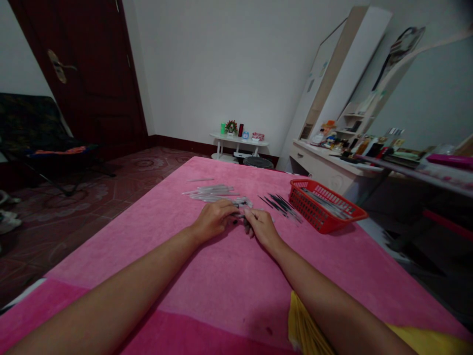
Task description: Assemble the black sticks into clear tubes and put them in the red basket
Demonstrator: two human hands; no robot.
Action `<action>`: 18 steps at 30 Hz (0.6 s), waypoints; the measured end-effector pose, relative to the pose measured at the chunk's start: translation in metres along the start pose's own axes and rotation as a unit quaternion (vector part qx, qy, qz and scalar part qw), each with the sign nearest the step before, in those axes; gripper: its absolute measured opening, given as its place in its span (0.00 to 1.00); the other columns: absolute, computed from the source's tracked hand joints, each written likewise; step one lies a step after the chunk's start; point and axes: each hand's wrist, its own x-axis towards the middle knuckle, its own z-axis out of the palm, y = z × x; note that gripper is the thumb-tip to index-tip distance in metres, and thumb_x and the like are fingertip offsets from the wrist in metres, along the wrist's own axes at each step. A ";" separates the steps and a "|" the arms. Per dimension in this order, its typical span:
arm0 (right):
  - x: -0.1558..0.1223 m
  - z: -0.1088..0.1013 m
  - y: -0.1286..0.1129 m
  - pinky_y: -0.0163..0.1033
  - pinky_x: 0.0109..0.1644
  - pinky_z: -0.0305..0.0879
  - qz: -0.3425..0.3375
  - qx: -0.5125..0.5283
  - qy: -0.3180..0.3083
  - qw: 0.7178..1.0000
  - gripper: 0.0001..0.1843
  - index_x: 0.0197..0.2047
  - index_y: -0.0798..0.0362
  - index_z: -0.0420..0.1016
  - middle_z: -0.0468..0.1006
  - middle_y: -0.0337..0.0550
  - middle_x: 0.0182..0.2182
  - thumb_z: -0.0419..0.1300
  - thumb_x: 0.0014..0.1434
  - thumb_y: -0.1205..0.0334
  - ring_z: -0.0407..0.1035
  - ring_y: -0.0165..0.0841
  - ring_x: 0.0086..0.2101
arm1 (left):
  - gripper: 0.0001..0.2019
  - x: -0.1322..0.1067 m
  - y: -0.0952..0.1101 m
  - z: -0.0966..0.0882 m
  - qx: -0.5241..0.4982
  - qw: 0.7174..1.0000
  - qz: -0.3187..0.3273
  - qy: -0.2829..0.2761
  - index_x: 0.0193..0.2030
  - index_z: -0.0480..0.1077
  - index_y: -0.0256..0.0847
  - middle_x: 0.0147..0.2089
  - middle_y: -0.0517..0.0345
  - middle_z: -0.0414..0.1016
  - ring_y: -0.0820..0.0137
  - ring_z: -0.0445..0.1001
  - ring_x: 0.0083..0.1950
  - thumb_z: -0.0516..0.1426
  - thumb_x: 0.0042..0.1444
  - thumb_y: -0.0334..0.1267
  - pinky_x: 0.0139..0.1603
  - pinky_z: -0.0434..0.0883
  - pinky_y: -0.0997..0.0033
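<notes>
My left hand (217, 218) and my right hand (261, 228) meet over the pink cloth, their fingers closed in a pinch. Something slim and small lies between the fingertips, too indistinct to name. Just beyond the left hand is a loose pile of slim whitish tubes (212, 191) that look like pen barrels, and a single tube (200, 180) lies farther off. Small clear and dark pieces (242, 201) are gathered right behind the fingertips. To the right of my right hand, thin dark sticks (280, 204) resembling pen refills lie side by side.
A red plastic basket (314, 217) holding more thin sticks stands at the right of the pink-covered surface (207, 286). Yellow cloth (308, 325) lies under my right forearm. Farther back are a low white table (238, 139), a cluttered dresser (328, 167) and a folding chair (37, 128).
</notes>
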 end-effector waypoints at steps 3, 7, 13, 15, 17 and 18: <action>0.000 0.000 -0.002 0.29 0.20 0.60 -0.038 0.011 0.024 0.999 0.15 0.29 0.54 0.67 0.69 0.35 0.19 0.56 0.57 0.50 0.65 0.26 0.18 | 0.09 0.000 -0.002 0.000 -0.002 1.000 -0.011 0.010 0.43 0.75 0.40 0.37 0.52 0.76 0.67 0.73 0.40 0.56 0.57 0.32 0.41 0.70 0.69; -0.001 0.001 -0.003 0.29 0.21 0.59 -0.041 -0.020 0.015 0.999 0.16 0.24 0.53 0.66 0.68 0.35 0.17 0.54 0.59 0.54 0.65 0.26 0.17 | 0.08 -0.001 -0.004 0.001 -0.008 1.000 -0.021 0.015 0.42 0.75 0.40 0.37 0.51 0.76 0.67 0.73 0.40 0.56 0.57 0.32 0.41 0.70 0.68; -0.001 0.000 -0.002 0.31 0.24 0.60 -0.057 -0.042 0.029 0.997 0.14 0.34 0.54 0.71 0.71 0.35 0.21 0.53 0.60 0.53 0.66 0.27 0.19 | 0.10 -0.001 -0.006 0.002 -0.004 1.000 -0.022 0.015 0.44 0.75 0.41 0.40 0.50 0.76 0.65 0.74 0.41 0.57 0.56 0.32 0.43 0.71 0.66; -0.001 -0.001 -0.002 0.31 0.25 0.61 -0.064 -0.044 0.047 0.996 0.13 0.37 0.53 0.72 0.72 0.36 0.22 0.53 0.61 0.53 0.66 0.27 0.20 | 0.11 0.000 -0.006 0.000 -0.014 0.999 -0.021 0.034 0.45 0.74 0.41 0.41 0.50 0.76 0.66 0.74 0.43 0.56 0.56 0.31 0.44 0.71 0.66; 0.000 -0.004 -0.002 0.32 0.27 0.61 -0.075 -0.078 0.068 0.992 0.14 0.34 0.53 0.73 0.73 0.37 0.23 0.51 0.62 0.54 0.67 0.29 0.22 | 0.11 0.003 -0.007 -0.003 -0.038 0.996 -0.036 0.076 0.45 0.74 0.41 0.42 0.50 0.75 0.65 0.73 0.45 0.54 0.56 0.30 0.46 0.70 0.65; 0.001 -0.006 -0.002 0.33 0.29 0.61 -0.083 -0.109 0.079 0.987 0.14 0.32 0.53 0.73 0.73 0.38 0.23 0.51 0.61 0.55 0.68 0.30 0.24 | 0.11 0.004 -0.007 -0.005 -0.053 0.991 -0.055 0.107 0.44 0.73 0.40 0.41 0.50 0.75 0.66 0.73 0.45 0.54 0.56 0.29 0.47 0.70 0.64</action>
